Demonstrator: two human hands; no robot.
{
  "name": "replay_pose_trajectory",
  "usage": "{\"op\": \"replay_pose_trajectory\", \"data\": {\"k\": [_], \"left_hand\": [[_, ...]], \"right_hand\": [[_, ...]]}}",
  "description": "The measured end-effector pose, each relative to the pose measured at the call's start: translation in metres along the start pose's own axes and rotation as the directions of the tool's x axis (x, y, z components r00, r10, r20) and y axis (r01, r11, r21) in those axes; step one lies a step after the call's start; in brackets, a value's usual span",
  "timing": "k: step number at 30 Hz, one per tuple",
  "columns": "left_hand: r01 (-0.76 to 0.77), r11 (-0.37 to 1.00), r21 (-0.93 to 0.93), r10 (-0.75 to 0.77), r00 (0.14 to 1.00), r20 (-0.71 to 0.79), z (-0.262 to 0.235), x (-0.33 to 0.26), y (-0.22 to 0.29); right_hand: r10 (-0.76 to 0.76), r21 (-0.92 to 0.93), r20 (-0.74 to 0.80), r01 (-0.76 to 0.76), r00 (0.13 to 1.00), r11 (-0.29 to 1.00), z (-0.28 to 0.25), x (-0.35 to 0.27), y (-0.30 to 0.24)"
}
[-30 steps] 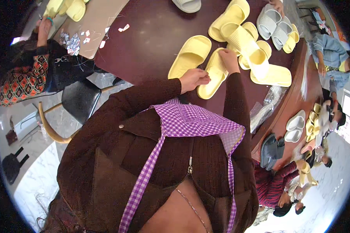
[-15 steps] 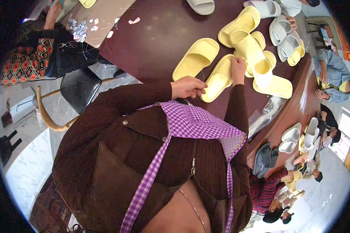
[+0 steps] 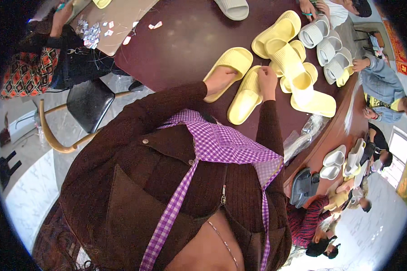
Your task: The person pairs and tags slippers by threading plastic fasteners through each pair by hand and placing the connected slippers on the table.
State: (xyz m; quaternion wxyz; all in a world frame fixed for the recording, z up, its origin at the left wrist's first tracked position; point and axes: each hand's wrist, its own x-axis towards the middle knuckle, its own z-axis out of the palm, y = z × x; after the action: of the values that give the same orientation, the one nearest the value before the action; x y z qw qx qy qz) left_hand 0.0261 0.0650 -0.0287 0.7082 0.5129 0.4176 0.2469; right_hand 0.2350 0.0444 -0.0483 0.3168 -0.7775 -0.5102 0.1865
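Yellow slippers [image 3: 246,97] matt ribbed foam; table [image 3: 190,45] glossy dark wood; sleeves [image 3: 167,108] ribbed knit.

One head-worn fisheye view, looking steeply down the wearer's own chest.

The camera sits right above the torso, so the brown jacket and purple checked apron [image 3: 221,149] fill the lower middle, very near. It faces forward and down onto the dark maroon table [image 3: 185,45] at the top of the picture, where the left hand [image 3: 219,79] and right hand [image 3: 267,81] appear small and farther off. Edges bend toward the black round rim; co-workers show at the right margin.
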Motion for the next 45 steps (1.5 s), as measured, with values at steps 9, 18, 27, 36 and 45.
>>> {"op": "replay_pose_trajectory", "data": {"k": [9,18,27,36,45], "left_hand": [[0.281,0.916,-0.287,-0.261,0.960,0.106,0.003,0.016,-0.003],[0.358,0.875,-0.327,-0.298,0.929,0.219,0.004,0.024,-0.016],[0.360,0.816,-0.453,-0.280,0.931,0.235,0.007,0.024,-0.018],[0.329,0.828,-0.455,-0.238,0.939,0.247,0.011,0.005,-0.032],[0.345,0.674,-0.653,-0.252,0.939,0.235,0.019,-0.001,-0.031]], "right_hand": [[0.082,0.266,0.062,-0.096,0.995,0.959,0.000,0.000,-0.016],[-0.042,0.298,0.131,0.001,0.991,0.955,0.013,0.024,-0.036],[-0.005,0.105,0.310,-0.029,0.951,0.994,0.030,0.038,-0.031],[0.136,0.276,0.441,-0.278,0.887,0.920,0.013,0.013,-0.022],[0.213,0.347,0.391,-0.358,0.895,0.867,0.008,-0.019,-0.019]]}}
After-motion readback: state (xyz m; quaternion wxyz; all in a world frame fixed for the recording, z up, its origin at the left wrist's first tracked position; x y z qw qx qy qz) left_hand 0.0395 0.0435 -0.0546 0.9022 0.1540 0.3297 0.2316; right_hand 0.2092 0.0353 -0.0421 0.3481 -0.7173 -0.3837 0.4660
